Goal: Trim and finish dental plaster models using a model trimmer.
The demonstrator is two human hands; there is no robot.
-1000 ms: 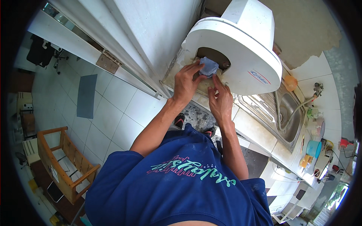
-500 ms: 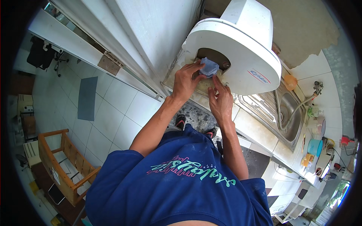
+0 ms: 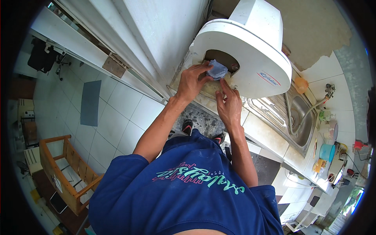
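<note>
1 rough, blue-grey, rounded lump [image 3: 217, 69] sits at the dark opening [image 3: 220, 55] of a white, round-fronted machine [image 3: 254, 58]. Left hand [image 3: 191, 81] pinches its left side between thumb and fingers; right hand [image 3: 230, 105], thumb spread from forefinger, reaches its near edge, with a stainless-steel sink [image 3: 300, 109] farther right.

Navy shirt [image 3: 176, 203] (faintly smudged); short sleeves [image 3: 127, 168]; green, pink lettering [image 3: 199, 179]; dark, red-trimmed footwear [image 3: 187, 126].
</note>
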